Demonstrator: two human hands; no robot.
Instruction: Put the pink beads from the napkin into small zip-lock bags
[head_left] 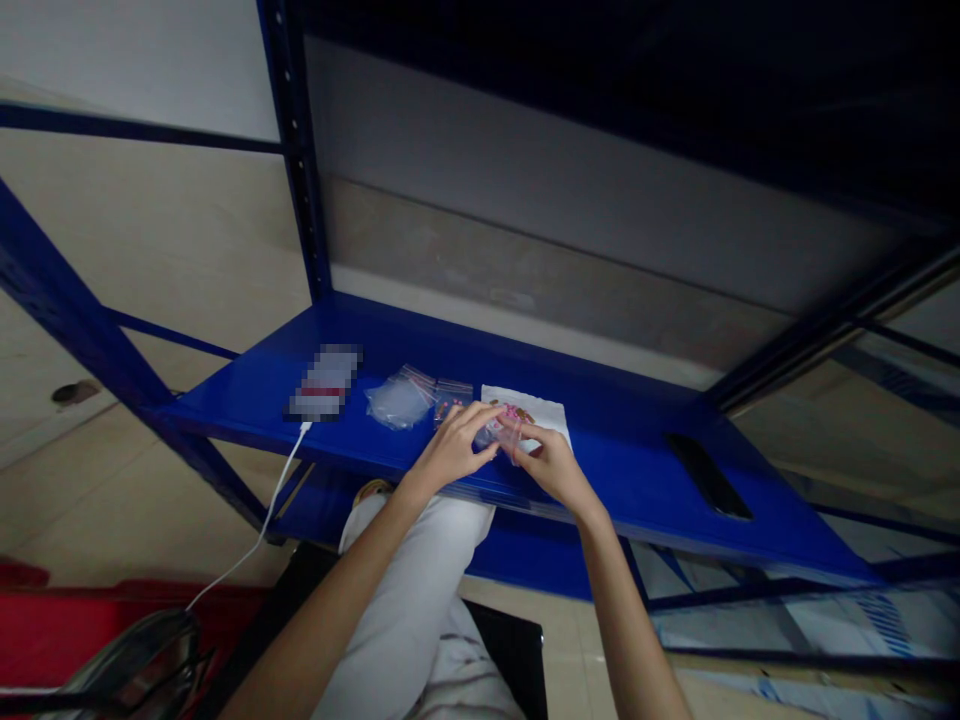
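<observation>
1. Small clear bag (513, 440): at the near edge of the white sheet (553, 414), between the two hands, with the left hand (454, 447) to one side and the right hand (553, 465) to the other.
2. Nearer to the bag: right hand, just at the sheet's near side, apparently pinching the bag between thumb and fingers.
3. Long axis of the bag: too small and too covered by fingers to tell for sure; reddish strip seemingly pointing from the sheet's near edge toward its middle.
4. Left hand: near and left of the sheet, thumb spread apart from the fingers, forefinger reaching over the sheet's left part; contact with the bag impossible to tell.
5. Pink pieces (517, 411): on the sheet, just beyond the bag and close to the fingertips.
6. Filled bag (444, 407): left of the sheet, on the blue shelf (615, 410).
</observation>
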